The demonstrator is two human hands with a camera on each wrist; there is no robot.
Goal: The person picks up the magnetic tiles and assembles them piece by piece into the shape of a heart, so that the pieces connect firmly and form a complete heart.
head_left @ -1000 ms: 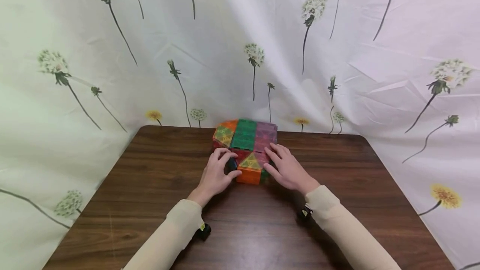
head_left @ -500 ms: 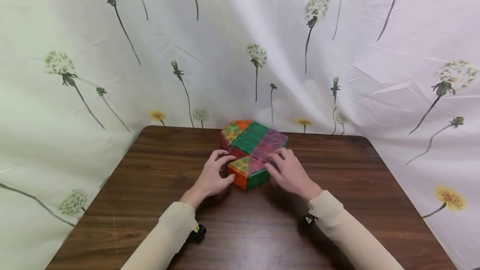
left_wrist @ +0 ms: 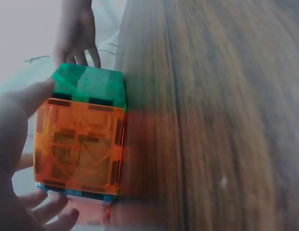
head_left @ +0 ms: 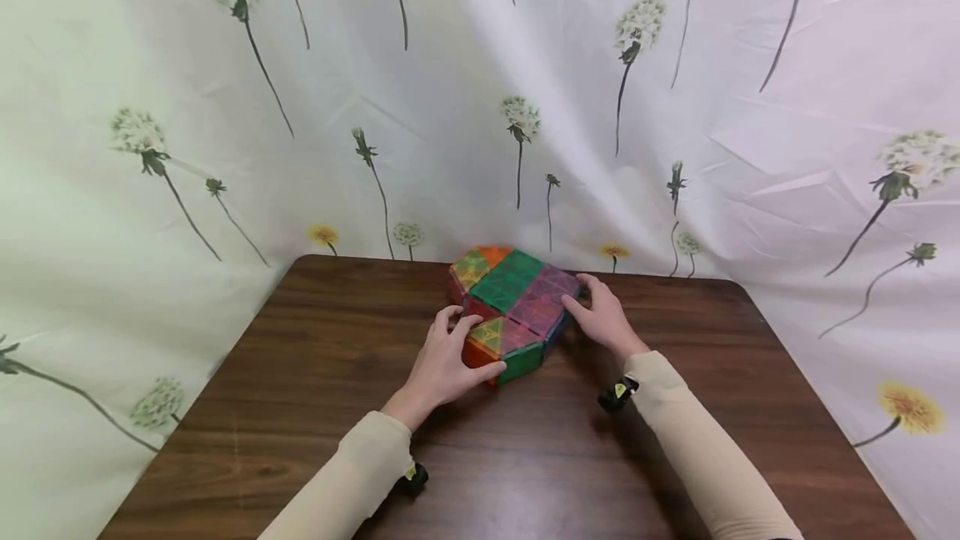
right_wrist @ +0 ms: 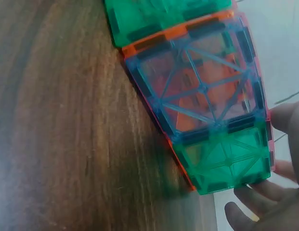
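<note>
A flat, closed shape built of translucent magnetic tiles (head_left: 510, 282) lies at the back middle of the table, with green, purple, yellow, orange and red tiles on top. My left hand (head_left: 442, 361) holds its near-left end, thumb by the front corner and fingers along the left side. The left wrist view shows an orange square tile (left_wrist: 79, 144) and a green one (left_wrist: 91, 84) between thumb and fingers. At the far right side my right hand (head_left: 606, 319) grips the shape. Blue (right_wrist: 202, 89) and green (right_wrist: 228, 159) side tiles face the right wrist camera, with fingers curled at the green end.
The dark wooden table (head_left: 315, 357) extends on both sides and in front. Behind it hangs a white curtain (head_left: 450, 148) printed with dandelions, close to the table's back edge. A small dark wrist device (head_left: 618, 394) sits at the right cuff.
The tile shape has turned counterclockwise and shifted slightly right, showing its green side tile. My right hand has moved up along its right side. My left thumb now reaches further across the front.
</note>
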